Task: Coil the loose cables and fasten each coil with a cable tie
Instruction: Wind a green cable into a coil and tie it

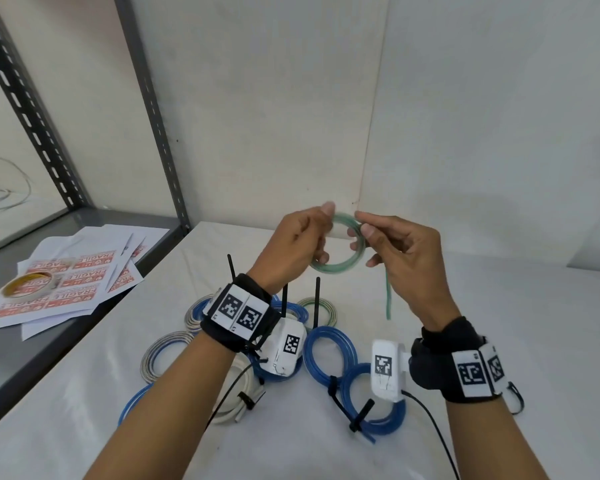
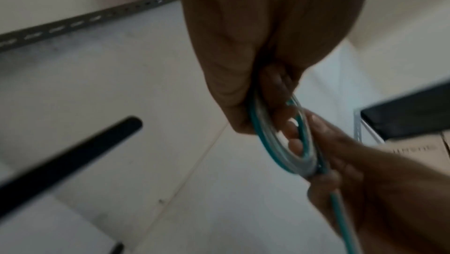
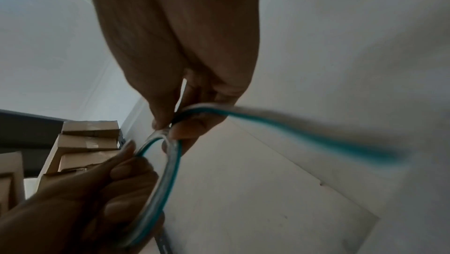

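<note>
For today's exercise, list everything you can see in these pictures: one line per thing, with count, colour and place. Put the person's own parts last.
green cable: one, green, held above the table, mostly coiled, loose end hanging.
blue coils: several, blue, on the table, some fastened.
grey-white coils: several, table's left part.
cable ties: several, black, on the coils.
table: one, white.
FRAGILE label sheets: several, white and red, on the shelf to the left.
tape roll: one, tan, on the sheets.
shelf rack: one, grey metal, left.
cardboard boxes: several, brown, stacked, in the right wrist view.
left hand: holds the coil.
right hand: pinches the cable.
</note>
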### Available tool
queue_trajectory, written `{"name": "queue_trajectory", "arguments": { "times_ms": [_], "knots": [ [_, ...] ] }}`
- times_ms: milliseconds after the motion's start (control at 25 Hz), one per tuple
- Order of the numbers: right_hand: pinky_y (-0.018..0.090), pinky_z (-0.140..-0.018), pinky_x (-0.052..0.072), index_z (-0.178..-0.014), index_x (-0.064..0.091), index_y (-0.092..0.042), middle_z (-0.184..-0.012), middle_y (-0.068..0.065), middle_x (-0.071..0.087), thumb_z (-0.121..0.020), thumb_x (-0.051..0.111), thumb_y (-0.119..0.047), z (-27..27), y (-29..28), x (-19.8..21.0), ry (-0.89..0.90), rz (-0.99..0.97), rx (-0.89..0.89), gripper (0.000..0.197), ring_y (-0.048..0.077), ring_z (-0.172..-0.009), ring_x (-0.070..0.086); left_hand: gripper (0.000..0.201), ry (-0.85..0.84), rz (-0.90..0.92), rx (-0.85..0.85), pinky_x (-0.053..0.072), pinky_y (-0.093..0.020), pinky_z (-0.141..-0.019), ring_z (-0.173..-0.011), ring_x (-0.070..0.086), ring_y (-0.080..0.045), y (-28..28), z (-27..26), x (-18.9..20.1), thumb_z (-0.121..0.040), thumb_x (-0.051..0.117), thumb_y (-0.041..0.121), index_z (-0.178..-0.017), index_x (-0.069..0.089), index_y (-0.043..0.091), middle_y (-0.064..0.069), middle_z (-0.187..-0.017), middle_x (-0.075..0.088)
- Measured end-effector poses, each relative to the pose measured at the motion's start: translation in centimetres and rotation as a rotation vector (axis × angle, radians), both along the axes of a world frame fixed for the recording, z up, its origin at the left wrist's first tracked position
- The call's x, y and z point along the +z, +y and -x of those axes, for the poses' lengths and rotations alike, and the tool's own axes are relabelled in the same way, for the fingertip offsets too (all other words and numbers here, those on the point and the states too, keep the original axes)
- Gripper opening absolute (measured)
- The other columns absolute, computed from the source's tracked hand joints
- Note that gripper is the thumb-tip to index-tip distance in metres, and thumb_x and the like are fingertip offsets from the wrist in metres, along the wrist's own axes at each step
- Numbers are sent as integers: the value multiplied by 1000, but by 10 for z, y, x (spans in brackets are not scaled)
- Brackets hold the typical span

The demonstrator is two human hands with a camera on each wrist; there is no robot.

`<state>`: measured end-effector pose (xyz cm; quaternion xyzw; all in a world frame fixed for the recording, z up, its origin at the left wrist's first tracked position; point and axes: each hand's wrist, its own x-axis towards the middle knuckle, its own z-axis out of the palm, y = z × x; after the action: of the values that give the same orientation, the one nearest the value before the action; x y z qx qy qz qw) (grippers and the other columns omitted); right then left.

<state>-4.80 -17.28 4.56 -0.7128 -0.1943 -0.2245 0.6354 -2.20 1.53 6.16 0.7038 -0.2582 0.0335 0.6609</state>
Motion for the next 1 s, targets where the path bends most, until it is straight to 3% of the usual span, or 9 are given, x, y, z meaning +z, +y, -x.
{"name": "queue_trajectory", "arguments": {
  "times_ms": [120,240,320,400,520,640,760,920,1000],
  "knots": [
    [26,-67,59,-122,70,-8,-105,5,78,-96,66,-9,0,14,-5,25,-167,0,26,22,-97,75,43,106,404,31,35,-24,-51,-49,22,-8,-10,0,1,-109,35,36,-70,38,18,8,-60,23],
    [22,-68,57,-126,67,-12,-107,4,78,-95,68,-9,2,33,-9,16,-242,-38,32,15,-97,75,45,158,590,84,39,-22,-51,-46,24,-8,-27,8,-3,-109,33,39,-71,38,16,8,-55,22],
    [20,-63,53,-125,68,-15,-102,1,79,-96,68,-10,1,28,-7,-25,-197,-85,30,13,-86,74,47,210,547,76,44,-27,-57,-45,28,-11,-27,10,-6,-108,34,43,-74,46,14,6,-53,25],
    [20,-62,50,-123,71,-14,-98,1,79,-97,66,-9,-1,9,-4,-34,-54,-46,27,14,-75,70,51,253,307,26,49,-33,-62,-45,34,-15,-19,7,-4,-107,36,47,-79,54,9,3,-53,32],
    [18,-63,49,-120,73,-13,-95,2,78,-97,64,-9,0,-5,-1,-12,153,59,25,18,-72,69,45,128,-68,-12,51,-31,-62,-49,35,-12,-7,5,1,-108,41,41,-83,55,6,4,-59,34],
    [23,-62,54,-115,74,-15,-96,-1,79,-98,64,-11,1,0,0,-23,62,-4,20,18,-80,75,42,88,52,57,44,-26,-55,-50,32,-10,-7,6,3,-108,42,35,-73,46,13,6,-59,32],
    [25,-65,57,-101,75,-17,-89,-2,79,-94,69,-12,0,5,0,-75,-89,-128,10,17,-80,76,41,49,124,119,42,-29,-55,-49,33,-10,-8,4,-2,-107,46,35,-70,47,16,6,-59,33],
    [31,-72,61,-103,74,-9,-90,3,79,-95,69,-11,2,15,-4,-69,-196,-178,10,20,-84,77,39,23,127,206,40,-36,-59,-46,38,-9,-10,3,-8,-105,51,36,-74,50,12,13,-58,42],
    [37,-77,63,-105,74,-5,-93,8,79,-95,68,-8,3,20,-5,-26,-213,-126,13,23,-88,77,38,21,215,212,39,-33,-56,-47,36,-9,-13,4,-6,-105,50,34,-75,49,11,11,-62,44]
  ]
}}
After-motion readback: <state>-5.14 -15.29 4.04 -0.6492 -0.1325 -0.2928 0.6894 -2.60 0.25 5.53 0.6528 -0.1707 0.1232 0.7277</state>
